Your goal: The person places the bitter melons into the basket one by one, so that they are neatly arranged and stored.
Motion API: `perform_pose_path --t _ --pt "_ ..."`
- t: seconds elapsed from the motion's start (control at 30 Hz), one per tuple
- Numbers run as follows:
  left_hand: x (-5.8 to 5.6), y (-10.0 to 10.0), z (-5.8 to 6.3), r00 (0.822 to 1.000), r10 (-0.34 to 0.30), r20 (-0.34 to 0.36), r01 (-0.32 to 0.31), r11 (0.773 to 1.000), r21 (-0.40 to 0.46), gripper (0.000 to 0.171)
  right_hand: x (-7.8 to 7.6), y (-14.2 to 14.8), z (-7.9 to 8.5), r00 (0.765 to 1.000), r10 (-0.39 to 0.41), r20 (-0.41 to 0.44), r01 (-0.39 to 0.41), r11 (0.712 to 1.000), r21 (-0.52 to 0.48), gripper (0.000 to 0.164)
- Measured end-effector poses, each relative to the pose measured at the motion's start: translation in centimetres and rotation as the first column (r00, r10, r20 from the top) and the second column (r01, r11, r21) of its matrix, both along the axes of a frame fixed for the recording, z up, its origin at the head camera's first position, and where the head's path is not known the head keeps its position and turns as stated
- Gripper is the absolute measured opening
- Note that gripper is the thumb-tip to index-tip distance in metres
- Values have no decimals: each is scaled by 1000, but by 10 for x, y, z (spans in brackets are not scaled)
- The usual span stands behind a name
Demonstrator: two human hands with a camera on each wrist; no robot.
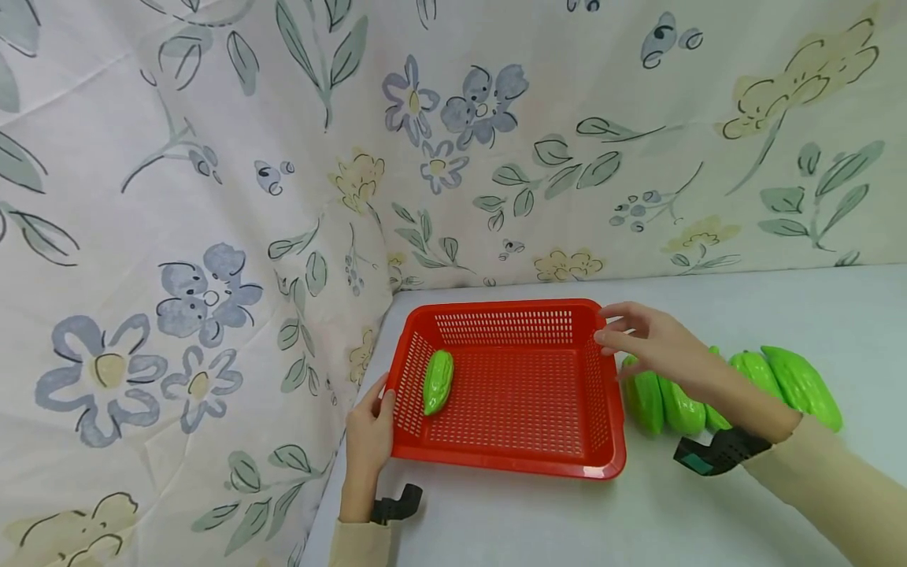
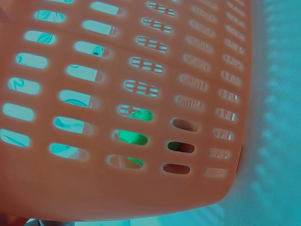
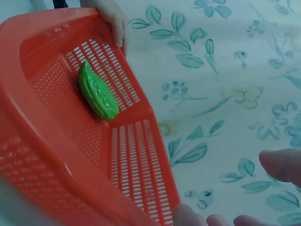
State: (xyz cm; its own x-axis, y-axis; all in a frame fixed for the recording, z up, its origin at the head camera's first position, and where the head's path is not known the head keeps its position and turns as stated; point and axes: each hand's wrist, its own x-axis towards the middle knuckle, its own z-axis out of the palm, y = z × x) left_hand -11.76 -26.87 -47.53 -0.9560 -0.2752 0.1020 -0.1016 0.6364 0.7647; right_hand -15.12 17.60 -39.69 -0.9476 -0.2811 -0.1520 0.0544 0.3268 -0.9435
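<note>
At right in the head view, the right hand (image 1: 648, 339) and forearm (image 1: 747, 398) cover parts of several green bitter melons (image 1: 806, 386), leaving their number uncertain. Mid-frame in the left-wrist view, the red plastic basket's (image 2: 141, 188) slotted wall hides most of a single bitter melon (image 2: 132, 137). The right-wrist view's lower right crops the fingers (image 3: 183, 217).

The table (image 1: 482, 520) has a plain, whitish top. From here I can see 1 red, rectangular plastic basket (image 1: 506, 466) with slotted walls sitting on it. Just beside the basket's right end, at least 5 green bitter melons (image 1: 802, 386) lie in a loose row, some partly hidden.
</note>
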Motion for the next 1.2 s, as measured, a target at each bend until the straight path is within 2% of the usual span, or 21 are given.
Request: perform_pose_path --t 0.33,0.83,1.2 --pt "0 0 0 1000 -7 12 7 1000 16 45 9 30 -10 1000 -21 -9 22 998 56 67" --pt "1 0 2 1000 -3 17 2 999 38 46 19 86 -16 997 -71 -43 78 982 171 64" --pt "1 0 3 1000 -1 18 0 1000 29 46 24 120 -28 994 -105 -44 110 985 134 58"
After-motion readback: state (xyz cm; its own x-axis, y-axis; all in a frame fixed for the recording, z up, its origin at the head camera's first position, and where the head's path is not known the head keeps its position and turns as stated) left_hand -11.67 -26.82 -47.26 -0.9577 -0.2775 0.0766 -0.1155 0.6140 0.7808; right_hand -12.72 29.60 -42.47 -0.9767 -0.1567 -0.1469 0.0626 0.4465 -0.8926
